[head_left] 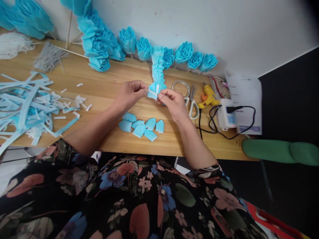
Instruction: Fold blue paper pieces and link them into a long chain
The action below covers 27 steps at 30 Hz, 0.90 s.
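Observation:
A long strip of overlapping blue petals [158, 68] runs away from me toward the wall, its near end raised between my hands. Pale strips that look like tape cross this near end. My left hand [132, 96] pinches the left edge at the near petal. On the other side, my right hand [173, 102] has thumb and fingers closed on the right edge of the same end. Several loose blue petals [139, 130] lie on the wooden table below my hands. A roll of tape [181, 89] and scissors [193, 108] are just right of my right hand.
Finished blue flowers [183, 52] line the wall. A heap of blue and white strips [27, 106] covers the left side. To the right are a yellow glue gun [209, 96], a white power strip [227, 114] with black cable, and a green rounded object [279, 152] beyond the table's edge.

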Each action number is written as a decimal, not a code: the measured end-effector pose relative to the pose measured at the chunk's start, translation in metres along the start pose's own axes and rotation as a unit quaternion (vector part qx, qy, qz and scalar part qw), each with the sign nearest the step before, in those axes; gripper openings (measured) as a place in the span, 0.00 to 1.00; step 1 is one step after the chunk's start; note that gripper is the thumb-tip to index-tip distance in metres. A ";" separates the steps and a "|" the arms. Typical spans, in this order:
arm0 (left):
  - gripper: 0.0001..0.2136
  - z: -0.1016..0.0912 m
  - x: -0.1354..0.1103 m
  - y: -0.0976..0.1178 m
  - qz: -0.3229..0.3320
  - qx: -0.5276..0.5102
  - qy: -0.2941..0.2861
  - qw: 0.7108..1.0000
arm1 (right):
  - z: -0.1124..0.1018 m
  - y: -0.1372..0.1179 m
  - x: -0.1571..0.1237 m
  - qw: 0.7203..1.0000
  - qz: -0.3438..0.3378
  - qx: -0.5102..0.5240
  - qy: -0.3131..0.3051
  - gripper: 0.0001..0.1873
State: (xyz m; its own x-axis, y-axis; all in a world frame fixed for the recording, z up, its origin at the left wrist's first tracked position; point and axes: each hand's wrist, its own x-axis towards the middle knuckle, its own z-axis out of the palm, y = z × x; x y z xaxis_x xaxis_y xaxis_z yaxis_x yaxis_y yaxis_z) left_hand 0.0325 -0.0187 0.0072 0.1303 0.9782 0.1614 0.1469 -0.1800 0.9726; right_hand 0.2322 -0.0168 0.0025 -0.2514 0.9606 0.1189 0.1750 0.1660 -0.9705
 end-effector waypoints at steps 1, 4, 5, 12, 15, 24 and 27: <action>0.05 0.000 0.000 -0.001 0.001 0.000 0.003 1.000 | 0.000 0.000 0.000 1.000 -0.002 0.000 -0.001 0.16; 0.05 0.000 0.002 -0.004 0.002 -0.006 0.013 1.000 | 0.001 0.001 0.000 1.000 -0.009 -0.001 -0.007 0.13; 0.05 0.001 0.003 -0.005 0.005 -0.006 0.018 1.000 | 0.002 0.001 0.000 1.000 -0.009 -0.004 -0.007 0.12; 0.11 0.005 -0.007 0.007 0.103 0.084 0.088 0.987 | 0.004 -0.001 -0.002 0.999 -0.019 -0.034 0.029 0.10; 0.08 0.006 -0.011 0.012 0.120 0.128 0.046 0.984 | 0.005 -0.003 -0.004 0.998 -0.032 -0.047 0.035 0.09; 0.05 0.007 -0.007 0.000 0.115 0.148 0.025 0.982 | 0.008 -0.011 -0.007 0.987 -0.082 -0.126 0.052 0.09; 0.07 0.007 -0.007 0.000 0.111 0.140 0.032 0.983 | 0.009 -0.011 -0.008 0.981 -0.096 -0.154 0.061 0.08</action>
State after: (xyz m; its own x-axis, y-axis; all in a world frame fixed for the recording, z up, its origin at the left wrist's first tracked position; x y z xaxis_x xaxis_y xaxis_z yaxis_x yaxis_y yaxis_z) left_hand 0.0383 -0.0266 0.0046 0.1288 0.9141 0.3845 0.3871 -0.4033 0.8292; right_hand 0.2237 -0.0282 0.0108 -0.1944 0.9218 0.3354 0.4204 0.3872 -0.8206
